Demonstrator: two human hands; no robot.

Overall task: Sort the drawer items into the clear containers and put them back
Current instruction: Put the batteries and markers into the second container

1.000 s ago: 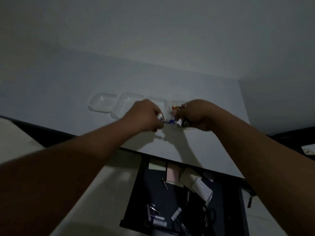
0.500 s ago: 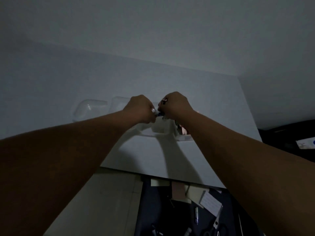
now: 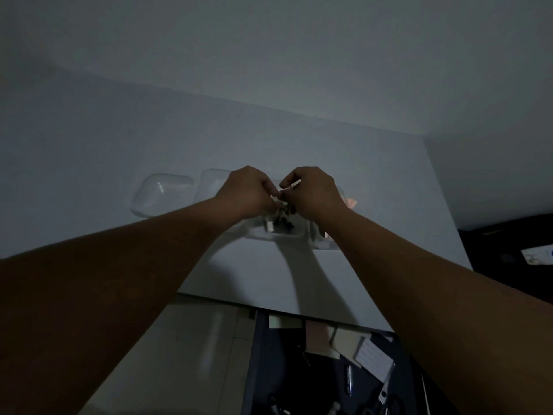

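No text, label, brand, number or sign can be read anywhere in this dim view. The white card (image 3: 374, 357) lying in the open drawer (image 3: 278, 369) carries faint ruled lines or rows of print, but they are too small and too dark to make out. The pale paper (image 3: 537, 256) at the far right edge bears some dark marks and a blue spot, and these too are blurred beyond reading.
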